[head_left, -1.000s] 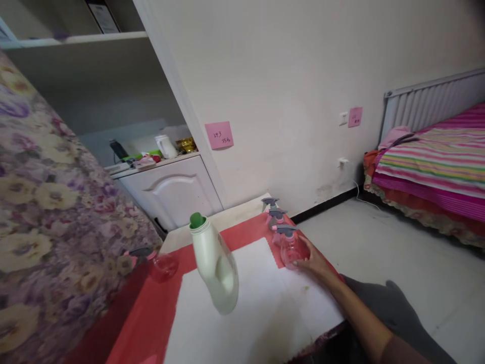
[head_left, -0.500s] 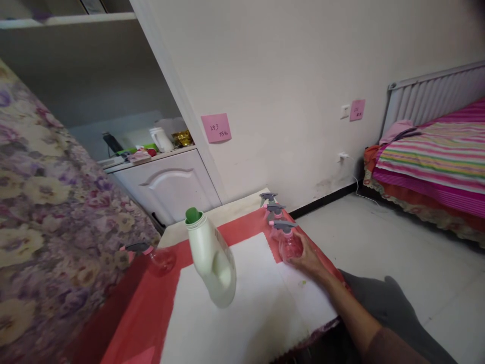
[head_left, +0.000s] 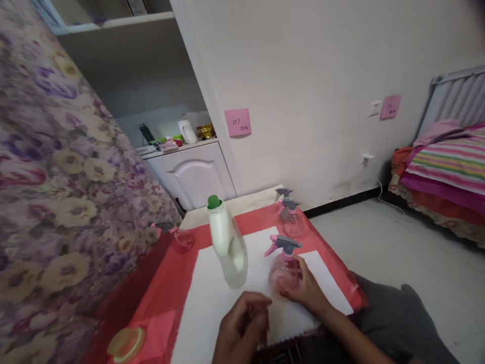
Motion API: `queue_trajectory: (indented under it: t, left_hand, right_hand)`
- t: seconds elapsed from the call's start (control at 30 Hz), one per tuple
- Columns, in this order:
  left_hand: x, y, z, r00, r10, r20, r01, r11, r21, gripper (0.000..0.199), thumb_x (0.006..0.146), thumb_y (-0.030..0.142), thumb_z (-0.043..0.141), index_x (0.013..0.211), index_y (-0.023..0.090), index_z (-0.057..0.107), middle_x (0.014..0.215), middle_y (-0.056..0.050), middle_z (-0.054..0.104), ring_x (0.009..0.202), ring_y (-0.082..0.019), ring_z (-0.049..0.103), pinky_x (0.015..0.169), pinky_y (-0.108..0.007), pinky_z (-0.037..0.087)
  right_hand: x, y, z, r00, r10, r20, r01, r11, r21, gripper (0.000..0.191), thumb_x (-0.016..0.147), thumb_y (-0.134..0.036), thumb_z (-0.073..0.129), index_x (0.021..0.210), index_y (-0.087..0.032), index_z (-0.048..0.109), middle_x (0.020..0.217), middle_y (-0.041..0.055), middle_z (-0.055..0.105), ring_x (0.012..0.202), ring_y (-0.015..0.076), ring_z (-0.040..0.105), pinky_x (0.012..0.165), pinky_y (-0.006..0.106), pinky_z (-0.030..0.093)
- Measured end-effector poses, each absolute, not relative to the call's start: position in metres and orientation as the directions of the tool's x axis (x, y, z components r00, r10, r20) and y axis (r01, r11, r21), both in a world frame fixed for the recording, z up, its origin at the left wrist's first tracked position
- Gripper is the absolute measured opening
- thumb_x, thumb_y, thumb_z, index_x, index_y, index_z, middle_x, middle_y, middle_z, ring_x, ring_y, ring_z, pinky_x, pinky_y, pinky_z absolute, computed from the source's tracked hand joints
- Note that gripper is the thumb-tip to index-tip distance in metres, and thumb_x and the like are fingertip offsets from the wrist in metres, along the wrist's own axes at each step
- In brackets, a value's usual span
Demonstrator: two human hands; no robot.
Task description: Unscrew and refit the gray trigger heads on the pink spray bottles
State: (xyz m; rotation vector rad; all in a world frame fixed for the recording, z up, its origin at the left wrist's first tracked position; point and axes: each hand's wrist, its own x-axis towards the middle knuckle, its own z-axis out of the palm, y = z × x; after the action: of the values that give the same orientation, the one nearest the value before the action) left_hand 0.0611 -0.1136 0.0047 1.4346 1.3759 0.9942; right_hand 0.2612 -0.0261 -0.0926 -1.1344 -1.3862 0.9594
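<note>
My right hand is wrapped round the clear pink body of a spray bottle with a grey and pink trigger head. The bottle is upright over the white cloth, its nozzle pointing left. Close by on the left, my left hand is raised with bent fingers apart and nothing visible in it. Beyond both hands a pale green jug stands on the cloth, a green spout in its uncapped mouth.
Two more spray bottles stand at the table's back right, one behind the other. Another spray bottle sits at the left, near the floral curtain. A round yellowish object lies at the lower left of the red cover.
My right hand has brought the spray bottle from the table's right side nearer to me, onto the white cloth area. My left hand has come into view. The camera has turned left.
</note>
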Motion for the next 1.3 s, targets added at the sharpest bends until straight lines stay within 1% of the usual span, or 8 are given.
queue_trajectory:
  t: [0.13, 0.23, 0.37, 0.5, 0.63, 0.8, 1.0, 1.3]
  left_hand:
    - [0.076, -0.09, -0.028, -0.068, 0.996, 0.052, 0.334, -0.027, 0.942, 0.036, 0.076, 0.047, 0.063, 0.104, 0.025, 0.066, 0.101, -0.009, 0.068, 0.087, -0.025, 0.064, 0.075, -0.037, 0.054]
    - [0.078, -0.093, -0.054, -0.112, 0.985, 0.129, 0.368, -0.08, 0.927, 0.04, 0.078, 0.043, 0.063, 0.113, 0.024, 0.063, 0.113, -0.011, 0.063, 0.098, -0.026, 0.062, 0.08, -0.038, 0.054]
    - [0.076, -0.098, -0.066, -0.125, 0.98, 0.154, 0.39, -0.094, 0.916, 0.041, 0.081, 0.041, 0.061, 0.118, 0.022, 0.059, 0.117, -0.011, 0.061, 0.099, -0.025, 0.061, 0.083, -0.038, 0.053]
    - [0.072, -0.094, -0.067, -0.119, 0.979, 0.166, 0.419, -0.102, 0.902, 0.041, 0.083, 0.039, 0.059, 0.12, 0.022, 0.058, 0.119, -0.011, 0.061, 0.101, -0.025, 0.061, 0.086, -0.039, 0.053]
    - [0.064, -0.088, -0.069, -0.128, 0.979, 0.158, 0.407, -0.094, 0.908, 0.04, 0.082, 0.039, 0.058, 0.117, 0.021, 0.061, 0.122, -0.013, 0.062, 0.107, -0.027, 0.061, 0.089, -0.041, 0.052]
    - [0.057, -0.083, -0.067, -0.104, 0.978, 0.182, 0.389, -0.129, 0.912, 0.037, 0.084, 0.035, 0.055, 0.119, 0.021, 0.06, 0.124, -0.013, 0.061, 0.108, -0.027, 0.061, 0.089, -0.041, 0.054]
    - [0.061, -0.085, -0.068, -0.114, 0.969, 0.221, 0.357, -0.168, 0.919, 0.04, 0.086, 0.037, 0.055, 0.122, 0.021, 0.058, 0.126, -0.013, 0.06, 0.115, -0.027, 0.059, 0.091, -0.041, 0.053]
    - [0.061, -0.08, -0.063, -0.064, 0.982, 0.18, 0.36, -0.145, 0.922, 0.039, 0.089, 0.037, 0.05, 0.122, 0.02, 0.059, 0.132, -0.013, 0.059, 0.122, -0.028, 0.054, 0.105, -0.046, 0.042]
  right_hand:
    - [0.232, -0.044, -0.092, -0.024, 0.96, 0.279, 0.17, 0.279, -0.945, 0.075, 0.057, -0.023, 0.077, 0.122, -0.024, 0.04, 0.12, 0.0076, 0.056, 0.112, 0.0278, 0.056, 0.097, 0.041, 0.047]
    - [0.222, -0.049, -0.094, 0.024, 0.959, 0.284, 0.246, 0.269, -0.931, 0.072, 0.057, -0.022, 0.075, 0.121, -0.022, 0.042, 0.119, 0.0081, 0.055, 0.113, 0.029, 0.055, 0.097, 0.04, 0.047]
    - [0.22, -0.053, -0.1, 0.04, 0.952, 0.304, 0.314, 0.277, -0.908, 0.067, 0.061, -0.024, 0.073, 0.121, -0.021, 0.044, 0.116, 0.0085, 0.055, 0.111, 0.0296, 0.055, 0.095, 0.042, 0.048]
    - [0.223, -0.057, -0.105, -0.011, 0.923, 0.384, 0.341, 0.364, -0.867, 0.064, 0.07, -0.037, 0.074, 0.125, -0.024, 0.045, 0.117, 0.0085, 0.055, 0.11, 0.0298, 0.054, 0.095, 0.044, 0.048]
    - [0.227, -0.062, -0.107, -0.075, 0.893, 0.444, 0.34, 0.442, -0.83, 0.064, 0.077, -0.039, 0.07, 0.133, -0.028, 0.041, 0.119, 0.0083, 0.053, 0.111, 0.0287, 0.053, 0.094, 0.045, 0.049]
    - [0.23, -0.06, -0.113, -0.104, 0.907, 0.409, 0.305, 0.421, -0.854, 0.061, 0.077, -0.032, 0.068, 0.133, -0.027, 0.045, 0.105, 0.0059, 0.056, 0.092, 0.024, 0.059, 0.075, 0.036, 0.055]
    - [0.229, -0.051, -0.119, -0.153, 0.911, 0.383, 0.21, 0.409, -0.888, 0.068, 0.067, -0.021, 0.071, 0.13, -0.026, 0.045, 0.126, 0.0086, 0.05, 0.118, 0.0294, 0.05, 0.095, 0.043, 0.049]
    - [0.23, -0.051, -0.118, -0.17, 0.902, 0.396, 0.282, 0.43, -0.858, 0.066, 0.067, -0.023, 0.075, 0.126, -0.026, 0.047, 0.108, 0.0067, 0.053, 0.105, 0.0293, 0.054, 0.094, 0.047, 0.047]
